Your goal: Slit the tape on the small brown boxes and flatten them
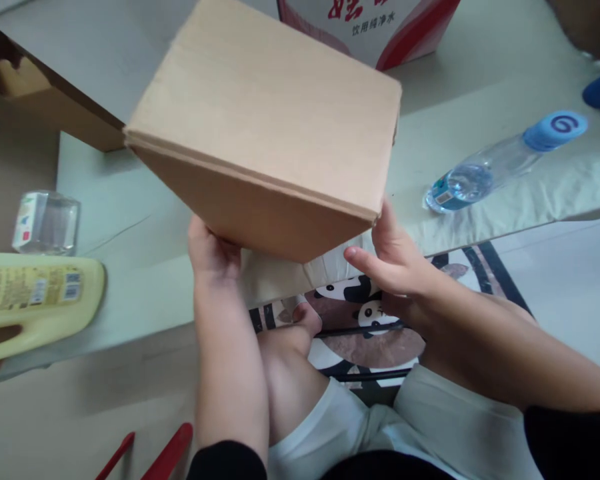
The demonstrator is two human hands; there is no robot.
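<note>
A plain brown cardboard box (270,100), closed and tilted, is lifted over the table's near edge between my two hands. My left hand (213,247) grips its lower left part; those fingers are partly hidden beneath the box. At the near right corner, my right hand (393,253) presses against the side, thumb showing and the other fingers hidden behind the cardboard. Along the box's near edge runs a thin seam. To the right of the box, a water bottle (500,167) with a blue cap stands on the table.
A pale cloth covers the table (145,227). On the left are a yellow jug (35,300), a small clear container (47,223) and an open cardboard box (60,100). A red and white carton (370,30) stands behind. Below is a panda-patterned surface (370,333).
</note>
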